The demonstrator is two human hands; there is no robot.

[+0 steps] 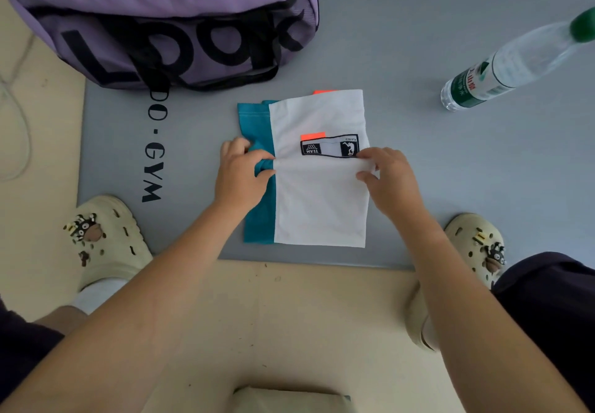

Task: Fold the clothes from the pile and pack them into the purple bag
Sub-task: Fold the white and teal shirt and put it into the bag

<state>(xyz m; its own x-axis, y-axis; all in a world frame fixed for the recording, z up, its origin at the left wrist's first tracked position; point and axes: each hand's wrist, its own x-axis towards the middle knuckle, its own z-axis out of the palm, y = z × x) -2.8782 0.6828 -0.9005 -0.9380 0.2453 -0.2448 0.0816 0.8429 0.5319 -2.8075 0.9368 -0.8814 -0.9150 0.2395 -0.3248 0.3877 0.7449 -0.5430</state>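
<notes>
head view | white and teal garment point(318, 200) lies folded on grey mat point(418, 155), just below purple bag point(167, 26) | left hand point(240, 174) pinches its teal edge | right hand point(388, 177) pinches the white folded edge | water bottle point(512, 64) at right
</notes>
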